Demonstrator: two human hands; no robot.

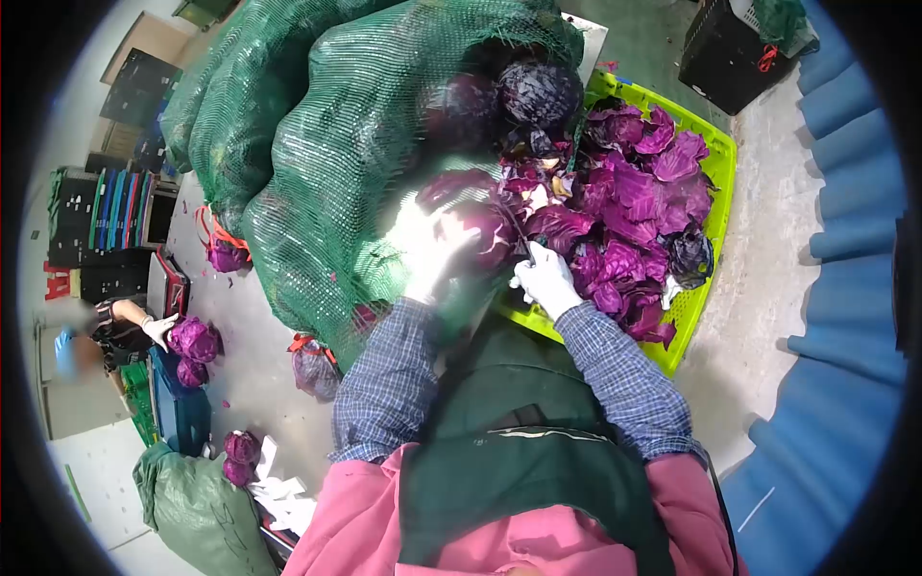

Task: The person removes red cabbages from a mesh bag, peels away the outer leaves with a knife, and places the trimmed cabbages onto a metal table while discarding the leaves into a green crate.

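Note:
My left hand [432, 252], in a white glove and washed out by glare, is closed against the side of a red cabbage [492, 236]. My right hand [547, 280], gloved too, is closed around a knife [521, 230]; its thin blade points up beside the cabbage and the handle is hidden in my fingers. A green mesh sack [346, 125] lies to the left, its mouth showing more cabbages, including a dark one [540, 93]. Loose purple leaves [639, 197] fill a yellow-green crate [722, 206] to the right of my hands.
More mesh sacks [221, 115] lie farther left, with a bagged cabbage [315, 369] near one. A co-worker's gloved hand [158, 329] touches cabbages [195, 340] across the table. A black crate [732, 58] stands at the upper right; a blue curtain [845, 288] hangs along the right side.

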